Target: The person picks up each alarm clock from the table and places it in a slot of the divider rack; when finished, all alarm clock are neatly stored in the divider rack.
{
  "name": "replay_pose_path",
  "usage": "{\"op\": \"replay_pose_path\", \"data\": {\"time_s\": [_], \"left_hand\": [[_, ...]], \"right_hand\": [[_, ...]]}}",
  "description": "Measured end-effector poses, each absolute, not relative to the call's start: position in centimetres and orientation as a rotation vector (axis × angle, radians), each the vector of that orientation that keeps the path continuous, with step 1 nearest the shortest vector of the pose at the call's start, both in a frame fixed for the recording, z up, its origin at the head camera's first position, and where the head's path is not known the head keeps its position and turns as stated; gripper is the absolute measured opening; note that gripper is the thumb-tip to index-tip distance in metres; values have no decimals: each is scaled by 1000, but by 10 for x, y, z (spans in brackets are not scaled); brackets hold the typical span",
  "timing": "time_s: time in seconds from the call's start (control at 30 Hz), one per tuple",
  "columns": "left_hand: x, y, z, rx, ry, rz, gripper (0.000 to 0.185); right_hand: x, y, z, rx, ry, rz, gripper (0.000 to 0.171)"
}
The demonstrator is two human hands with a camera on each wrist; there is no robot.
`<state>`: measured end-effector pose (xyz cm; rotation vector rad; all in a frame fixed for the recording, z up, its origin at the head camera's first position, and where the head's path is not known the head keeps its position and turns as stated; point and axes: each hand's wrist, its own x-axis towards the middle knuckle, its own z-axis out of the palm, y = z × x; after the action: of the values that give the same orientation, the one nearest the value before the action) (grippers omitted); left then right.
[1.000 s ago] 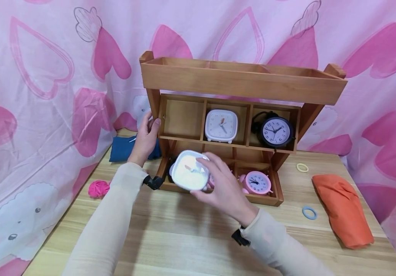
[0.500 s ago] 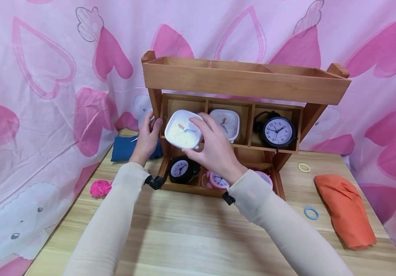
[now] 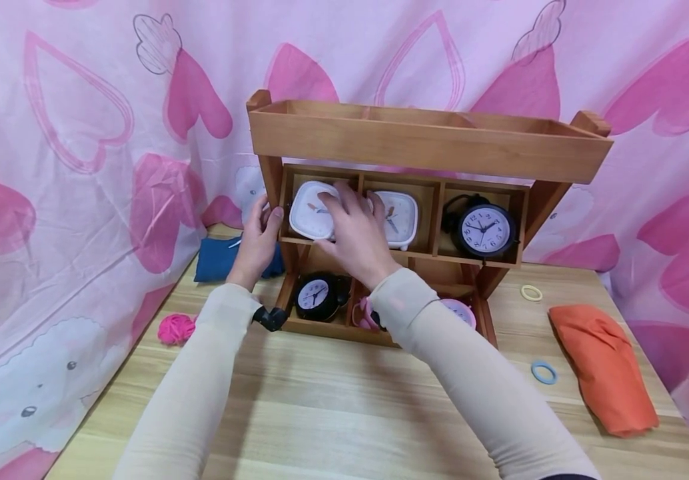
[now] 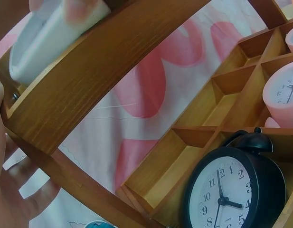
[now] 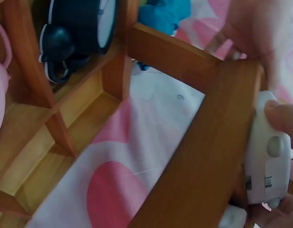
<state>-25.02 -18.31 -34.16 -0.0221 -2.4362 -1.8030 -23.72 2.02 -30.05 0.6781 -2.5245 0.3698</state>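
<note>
My right hand [image 3: 358, 235] holds a white square alarm clock [image 3: 304, 212] at the left compartment of the middle shelf of a wooden rack [image 3: 428, 141]. In the right wrist view, the thumb lies on the back of this clock [image 5: 273, 166], near its knob. My left hand [image 3: 256, 243] grips the rack's left side, thumb at the front and fingers behind. Beside the held clock, a second white clock [image 3: 403, 223] sits in the middle compartment, partly covered by my right hand. A black round alarm clock [image 3: 484, 230] occupies the right compartment.
The bottom tier bears a black alarm clock [image 3: 314, 295] and two pink ones, partly behind my right arm. A blue cloth [image 3: 215, 259] and pink yarn [image 3: 175, 329] lie left. On the right are an orange cloth bundle [image 3: 602, 370], a yellow ring [image 3: 531, 293] and a blue ring [image 3: 544, 373].
My right hand has lifted the white clock from in front of the bottom tier up and back to the middle shelf's left compartment. The left hand has stayed on the rack's side.
</note>
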Motion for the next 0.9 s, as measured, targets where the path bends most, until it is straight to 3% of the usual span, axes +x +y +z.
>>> {"op": "replay_pose_path", "data": {"time_s": [0.17, 0.43, 0.57, 0.9], "left_hand": [[-243, -182, -334, -19, -2447, -1819, 62], [-255, -189, -354, -55, -2405, -1772, 63], [-257, -191, -356, -70, -2386, -1781, 61], [-254, -196, -357, -2, -2444, -1731, 71]], "right_hand": [[-239, 12, -306, 652, -2508, 259, 69], [-234, 9, -313, 647, -2559, 175, 58], [-229, 11, -318, 668, -2553, 205, 61], [-183, 39, -334, 775, -2442, 557, 62]]}}
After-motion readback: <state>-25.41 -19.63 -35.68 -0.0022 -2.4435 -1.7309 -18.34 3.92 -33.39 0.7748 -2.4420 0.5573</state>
